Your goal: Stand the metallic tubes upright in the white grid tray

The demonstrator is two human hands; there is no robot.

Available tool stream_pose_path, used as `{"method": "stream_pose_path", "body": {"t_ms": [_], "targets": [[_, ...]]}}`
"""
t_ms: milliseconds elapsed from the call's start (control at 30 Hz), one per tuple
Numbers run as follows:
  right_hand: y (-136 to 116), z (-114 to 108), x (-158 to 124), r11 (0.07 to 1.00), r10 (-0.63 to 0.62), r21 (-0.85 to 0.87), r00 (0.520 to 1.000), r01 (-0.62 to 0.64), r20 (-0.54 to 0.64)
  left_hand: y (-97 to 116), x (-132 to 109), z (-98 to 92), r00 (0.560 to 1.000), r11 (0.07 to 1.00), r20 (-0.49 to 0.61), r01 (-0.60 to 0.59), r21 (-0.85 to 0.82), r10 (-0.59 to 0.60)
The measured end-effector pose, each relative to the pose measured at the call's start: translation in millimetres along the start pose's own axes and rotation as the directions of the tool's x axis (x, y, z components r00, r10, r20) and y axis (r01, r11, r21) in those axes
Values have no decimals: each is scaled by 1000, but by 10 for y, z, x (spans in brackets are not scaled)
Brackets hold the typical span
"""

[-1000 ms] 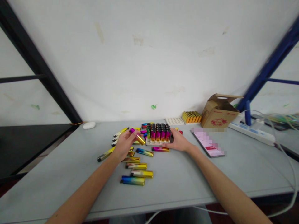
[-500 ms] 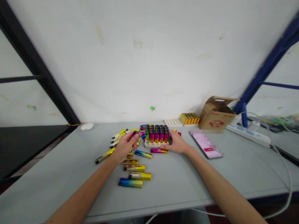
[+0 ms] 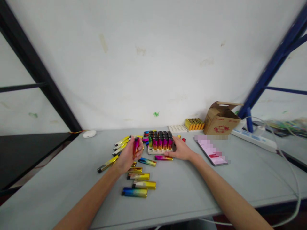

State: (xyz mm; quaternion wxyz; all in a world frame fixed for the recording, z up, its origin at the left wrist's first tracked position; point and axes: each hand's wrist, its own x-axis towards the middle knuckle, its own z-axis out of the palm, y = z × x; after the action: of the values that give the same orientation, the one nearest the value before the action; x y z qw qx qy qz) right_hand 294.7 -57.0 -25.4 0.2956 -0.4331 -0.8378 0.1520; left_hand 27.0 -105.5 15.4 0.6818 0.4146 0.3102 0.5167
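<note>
My left hand (image 3: 126, 156) is closed around a magenta lighter (image 3: 136, 147), which stands nearly upright with its black top showing. The right end of a white holed tray (image 3: 155, 152) is gripped by my right hand (image 3: 182, 150), thumb at the front corner. Rows of upright magenta-orange lighters (image 3: 163, 142) with black tops fill much of that tray, and a green one (image 3: 150, 141) stands at its left. In front of the tray lies a pink lighter (image 3: 163, 158), beside a blue-yellow lighter (image 3: 147, 162). Loose yellow lighters (image 3: 120, 140) lie around my left hand.
More lighters (image 3: 144, 184) lie toward the front edge. Behind are a white holed tray (image 3: 177, 128), a tray of yellow-orange lighters (image 3: 194, 124) and an open cardboard box (image 3: 221, 123). A phone (image 3: 211, 151) and power strip (image 3: 255, 139) are at right, a white device (image 3: 89, 134) at left.
My left hand has turned, bringing the magenta lighter upright and into fuller view. My right hand stays on the tray. The whole view has shifted slightly.
</note>
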Motion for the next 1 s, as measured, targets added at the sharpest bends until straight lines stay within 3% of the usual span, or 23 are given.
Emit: {"method": "stream_pose_path", "body": {"t_ms": [267, 733, 1000], "targets": [[-7, 3, -4, 1000, -17, 15, 1000, 17, -20, -33, 12, -60, 993, 995, 74, 96, -4, -96], [21, 34, -4, 1000, -11, -11, 1000, 10, -29, -79, -7, -43, 983, 997, 164, 73, 36, -78], [-2, 37, -15, 1000, -11, 18, 998, 12, -61, -50, -42, 16, 971, 989, 197, 143, -36, -134]]}}
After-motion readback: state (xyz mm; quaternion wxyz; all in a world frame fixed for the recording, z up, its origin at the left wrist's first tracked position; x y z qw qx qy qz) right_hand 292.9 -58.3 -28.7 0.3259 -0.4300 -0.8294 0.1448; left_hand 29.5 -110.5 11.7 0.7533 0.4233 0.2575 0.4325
